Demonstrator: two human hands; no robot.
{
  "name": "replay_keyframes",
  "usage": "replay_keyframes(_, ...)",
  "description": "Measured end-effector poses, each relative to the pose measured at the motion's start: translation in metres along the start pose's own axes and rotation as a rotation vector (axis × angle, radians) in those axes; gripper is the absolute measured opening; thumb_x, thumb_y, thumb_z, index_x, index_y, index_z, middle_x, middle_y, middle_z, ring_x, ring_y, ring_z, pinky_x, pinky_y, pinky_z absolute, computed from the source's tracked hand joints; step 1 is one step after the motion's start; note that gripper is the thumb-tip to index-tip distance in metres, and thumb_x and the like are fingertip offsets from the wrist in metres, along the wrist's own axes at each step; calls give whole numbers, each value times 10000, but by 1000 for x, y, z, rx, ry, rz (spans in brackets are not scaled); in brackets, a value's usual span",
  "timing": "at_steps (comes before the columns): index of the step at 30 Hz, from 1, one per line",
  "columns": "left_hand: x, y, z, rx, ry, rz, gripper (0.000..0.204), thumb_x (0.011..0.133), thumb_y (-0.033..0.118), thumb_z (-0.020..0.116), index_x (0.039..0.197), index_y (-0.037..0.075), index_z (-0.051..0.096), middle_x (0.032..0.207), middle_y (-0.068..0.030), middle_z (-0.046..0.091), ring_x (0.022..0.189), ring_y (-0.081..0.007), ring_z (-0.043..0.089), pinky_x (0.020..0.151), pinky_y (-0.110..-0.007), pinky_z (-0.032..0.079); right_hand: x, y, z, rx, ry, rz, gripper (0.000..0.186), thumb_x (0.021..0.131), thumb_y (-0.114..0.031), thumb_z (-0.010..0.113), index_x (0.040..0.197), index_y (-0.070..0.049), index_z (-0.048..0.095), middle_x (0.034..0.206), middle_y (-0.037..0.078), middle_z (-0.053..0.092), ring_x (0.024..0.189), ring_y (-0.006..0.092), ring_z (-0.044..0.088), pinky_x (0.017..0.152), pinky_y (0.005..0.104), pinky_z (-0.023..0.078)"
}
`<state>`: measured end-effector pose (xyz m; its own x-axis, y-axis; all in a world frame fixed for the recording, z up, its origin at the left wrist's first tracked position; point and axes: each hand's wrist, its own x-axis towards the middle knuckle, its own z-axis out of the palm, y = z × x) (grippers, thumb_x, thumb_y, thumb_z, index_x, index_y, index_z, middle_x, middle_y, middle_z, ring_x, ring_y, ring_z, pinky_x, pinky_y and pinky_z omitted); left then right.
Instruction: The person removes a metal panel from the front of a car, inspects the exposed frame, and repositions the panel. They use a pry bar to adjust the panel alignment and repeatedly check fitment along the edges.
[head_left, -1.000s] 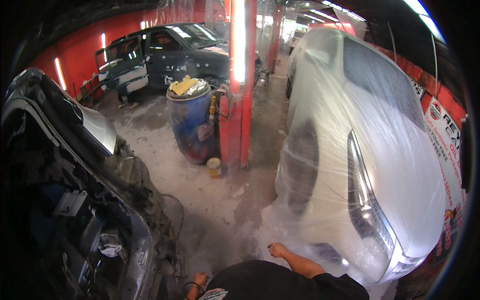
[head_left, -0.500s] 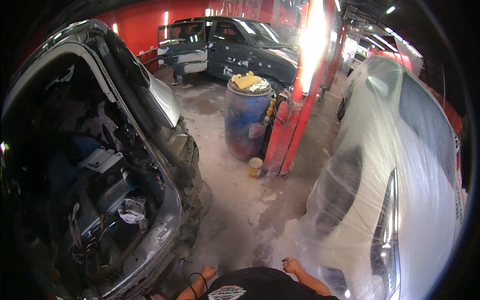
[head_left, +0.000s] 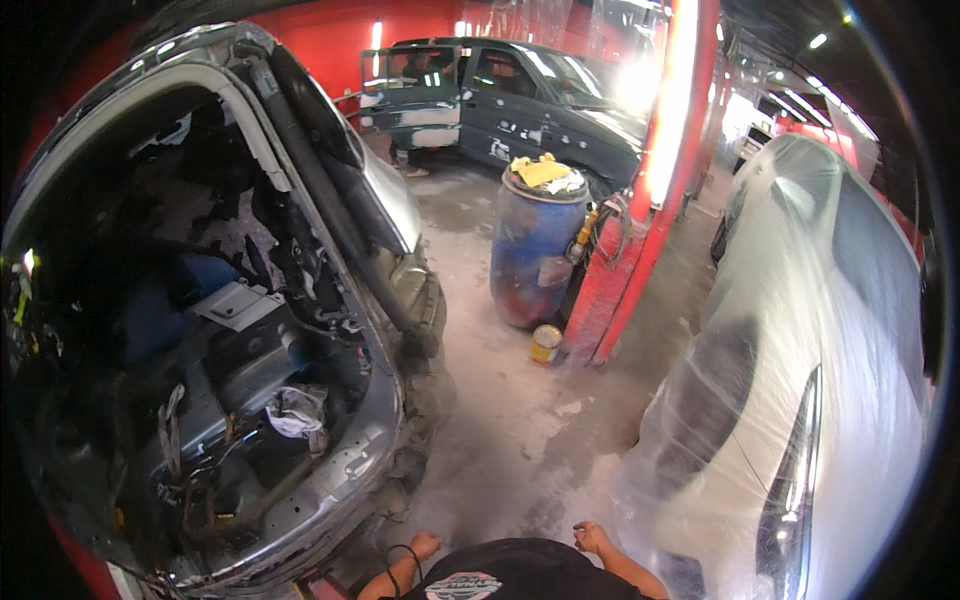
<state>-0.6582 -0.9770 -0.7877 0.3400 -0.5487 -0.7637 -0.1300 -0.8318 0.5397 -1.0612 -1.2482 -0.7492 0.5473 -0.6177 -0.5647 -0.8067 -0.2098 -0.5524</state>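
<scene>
My left hand (head_left: 426, 545) is low in the head view, just left of my black shirt (head_left: 520, 566). Its fingers are curled closed, and anything inside them is hidden. A thin dark hose or cable (head_left: 405, 550) loops across that forearm. To the right of the shirt, my right hand (head_left: 590, 537) is held out with its fingers bent together; whether it grips something small I cannot make out. Left of me stands a stripped grey car body (head_left: 355, 468), its large rear opening facing me. Neither hand touches it.
A plastic-covered pale car (head_left: 770, 380) fills the right side. Ahead, a blue drum (head_left: 538, 250) with a yellow cloth (head_left: 540, 172) stands beside a red post (head_left: 625, 270); a small can (head_left: 545, 343) sits at their foot. Behind is a dark patched vehicle (head_left: 510, 105), its door open.
My view has turned left, so the cars, drum and post sit further right and slightly lower. My hands stay low beside my body; the right fingers look a little more curled.
</scene>
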Motion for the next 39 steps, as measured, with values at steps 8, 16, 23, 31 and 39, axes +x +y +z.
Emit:
replay_keyframes(8,5,-52,-6,-128,121,6,289,824,267,605,914,11,705,754,-102,677,619,-208,610,562,-355,486,14,-48,1,87,-53,-56,343,862,-128,502,1154,1,630,722,137,698,619,206,694,593,322,571)
replay_keyframes(16,-17,-78,-3,-78,211,34,324,788,300,608,876,6,711,834,-208,688,719,-360,659,681,-442,514,52,-51,13,-115,-81,-177,344,868,-126,508,1165,2,625,722,145,693,601,206,681,579,334,569)
replay_keyframes(23,-6,-146,28,131,480,205,311,799,245,547,884,-14,697,913,-276,659,849,-449,639,758,-520,498,61,-114,-10,-73,-176,-349,347,831,-136,566,1143,-1,640,693,146,683,584,221,662,582,347,548)
replay_keyframes(31,-93,-102,103,-84,691,-54,299,795,225,515,779,-26,677,821,-264,654,732,-455,624,702,-556,486,65,-121,-39,-174,-266,-452,294,848,-109,555,1099,14,645,687,165,676,606,238,683,533,366,533)
replay_keyframes(39,-137,-140,256,13,656,-26,243,687,193,600,769,-7,711,801,-271,661,701,-424,653,691,-503,520,130,-18,9,-376,-434,-589,306,796,-122,571,1031,41,676,767,193,692,689,294,675,677,395,538)
